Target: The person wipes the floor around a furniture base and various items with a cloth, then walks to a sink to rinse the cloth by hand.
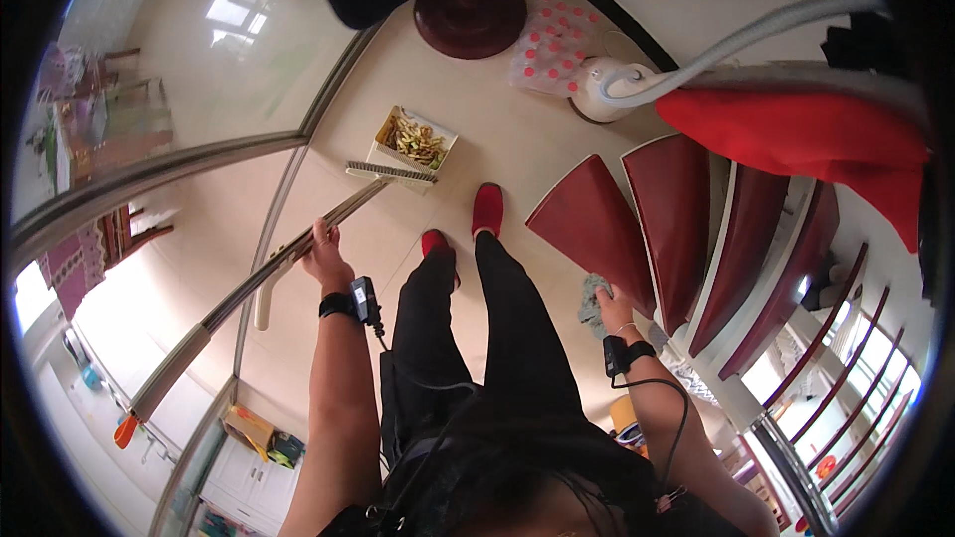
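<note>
My left hand (326, 259) is closed round the metal pole of a long-handled broom (231, 300). The pole slants from a beige grip with an orange tip, at lower left, up to the bristled head (392, 173) near the floor. A short beige bar shows below that hand; whether it belongs to the broom I cannot tell. Just beyond the bristles stands a white box (445, 157) holding pale brown and greenish scraps. My right hand (619, 310) grips a crumpled grey-green cloth (594, 304) beside the lowest dark red stair tread (603, 221).
Curving stairs with a railing (846, 338) rise on the right. A framed glass partition (298, 144) runs along the left. Farther off are a round dark red base (470, 15), a dotted plastic bag (553, 48), a white appliance with a hose (603, 85) and red fabric (796, 129).
</note>
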The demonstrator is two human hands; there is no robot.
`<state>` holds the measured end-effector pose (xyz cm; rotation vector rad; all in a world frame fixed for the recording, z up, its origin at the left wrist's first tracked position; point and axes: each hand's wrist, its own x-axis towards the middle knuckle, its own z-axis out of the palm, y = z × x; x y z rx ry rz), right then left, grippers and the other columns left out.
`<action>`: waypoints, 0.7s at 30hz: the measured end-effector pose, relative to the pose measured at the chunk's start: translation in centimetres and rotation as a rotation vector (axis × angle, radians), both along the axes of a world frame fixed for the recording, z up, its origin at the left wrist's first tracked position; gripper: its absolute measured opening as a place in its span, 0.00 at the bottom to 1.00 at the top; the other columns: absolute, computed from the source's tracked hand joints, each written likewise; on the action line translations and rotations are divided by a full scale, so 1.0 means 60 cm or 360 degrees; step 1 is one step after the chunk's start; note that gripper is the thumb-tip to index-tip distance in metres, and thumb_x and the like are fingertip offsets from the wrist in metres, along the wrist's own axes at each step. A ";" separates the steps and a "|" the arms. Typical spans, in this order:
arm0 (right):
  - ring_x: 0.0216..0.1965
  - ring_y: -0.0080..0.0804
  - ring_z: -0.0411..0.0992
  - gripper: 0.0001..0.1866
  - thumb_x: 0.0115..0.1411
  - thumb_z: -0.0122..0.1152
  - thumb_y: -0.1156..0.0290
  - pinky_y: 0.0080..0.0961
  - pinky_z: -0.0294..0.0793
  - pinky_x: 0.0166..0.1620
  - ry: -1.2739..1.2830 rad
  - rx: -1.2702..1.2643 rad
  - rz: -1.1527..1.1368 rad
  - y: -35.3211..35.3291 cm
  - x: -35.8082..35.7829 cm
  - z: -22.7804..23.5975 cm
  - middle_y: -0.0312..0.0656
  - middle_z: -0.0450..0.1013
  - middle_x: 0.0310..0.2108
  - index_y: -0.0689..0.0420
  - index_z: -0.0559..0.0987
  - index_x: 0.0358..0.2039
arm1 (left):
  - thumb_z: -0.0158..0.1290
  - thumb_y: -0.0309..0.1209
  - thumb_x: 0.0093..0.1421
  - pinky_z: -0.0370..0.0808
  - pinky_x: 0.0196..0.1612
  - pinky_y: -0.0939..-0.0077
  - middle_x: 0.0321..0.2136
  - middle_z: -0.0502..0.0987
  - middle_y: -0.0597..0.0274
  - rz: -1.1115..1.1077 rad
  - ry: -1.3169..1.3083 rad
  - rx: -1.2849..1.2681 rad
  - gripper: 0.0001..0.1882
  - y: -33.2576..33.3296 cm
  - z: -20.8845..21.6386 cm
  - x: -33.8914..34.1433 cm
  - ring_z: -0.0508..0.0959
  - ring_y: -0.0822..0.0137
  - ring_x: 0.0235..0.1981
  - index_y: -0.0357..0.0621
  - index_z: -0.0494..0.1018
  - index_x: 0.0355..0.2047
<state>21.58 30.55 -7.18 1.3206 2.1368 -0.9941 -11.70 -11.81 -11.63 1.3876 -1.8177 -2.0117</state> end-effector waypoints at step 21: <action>0.46 0.55 0.75 0.24 0.62 0.55 0.56 0.39 0.71 0.49 -0.0220 -0.0225 0.0400 -0.231 -0.160 0.014 0.59 0.77 0.42 0.66 0.77 0.46 | 0.62 0.29 0.54 0.84 0.30 0.76 0.38 0.74 0.55 0.0735 0.0029 -0.0342 0.20 -0.678 0.053 0.010 0.78 0.63 0.32 0.34 0.67 0.41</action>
